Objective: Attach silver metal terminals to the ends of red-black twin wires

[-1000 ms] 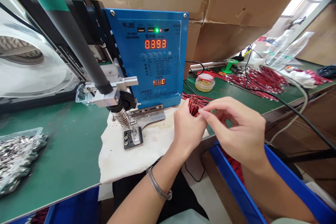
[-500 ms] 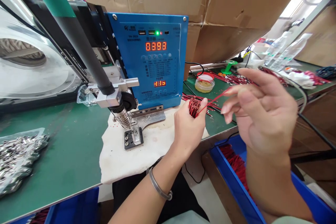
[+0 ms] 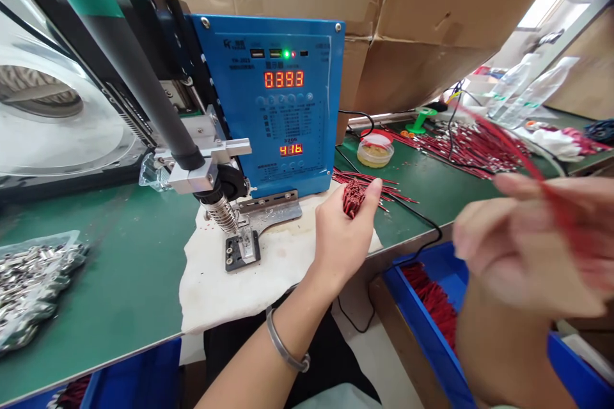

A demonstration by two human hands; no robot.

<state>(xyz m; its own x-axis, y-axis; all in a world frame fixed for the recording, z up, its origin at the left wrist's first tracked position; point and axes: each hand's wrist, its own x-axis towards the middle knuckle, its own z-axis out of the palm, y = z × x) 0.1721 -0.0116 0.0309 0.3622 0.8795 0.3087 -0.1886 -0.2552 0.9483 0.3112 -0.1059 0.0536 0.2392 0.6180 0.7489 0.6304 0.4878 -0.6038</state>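
My left hand [image 3: 343,233] is closed round a bundle of short red wires [image 3: 354,197], held upright over the white cloth [image 3: 225,287] in front of the blue soldering machine [image 3: 275,102]. My right hand [image 3: 532,243] is at the right, blurred by motion, and pinches a single red wire [image 3: 508,140] that slants up and to the left from its fingers. The machine's soldering tip [image 3: 225,217] points down at a small black fixture [image 3: 242,250] on the cloth, to the left of my left hand.
A bag of silver metal parts [image 3: 33,281] lies at the left on the green mat. Loose red wires [image 3: 474,144], a small jar [image 3: 375,152] and plastic bottles [image 3: 522,92] sit at the back right. A blue bin [image 3: 432,307] of red wires stands below the table edge. Cardboard boxes [image 3: 407,19] rise behind.
My right hand has drawn one red wire out of the bundle and swung it away to the right and toward me. My left hand has stayed put. The lower display reading has changed.
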